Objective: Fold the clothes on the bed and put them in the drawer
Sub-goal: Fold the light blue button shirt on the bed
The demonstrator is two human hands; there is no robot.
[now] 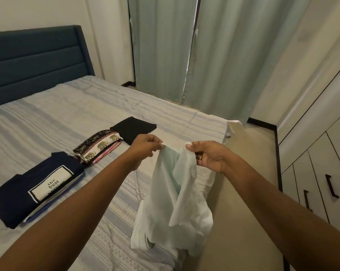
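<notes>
A person's left hand (145, 145) and right hand (206, 155) pinch a pale mint garment (175, 196) by its top edge above the bed (67, 114), likely poised for spreading flat before folding.

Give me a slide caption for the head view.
Left hand and right hand hold up a pale mint garment over the bed, beside folded navy shirt, elephant-print cloth and black garment.

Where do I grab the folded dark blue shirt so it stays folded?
Probably from the near edge: slide a hand under each end of the dark blue shirt and lift it level. It lies folded flat on the bed; pinching one corner could unfold it.
</notes>
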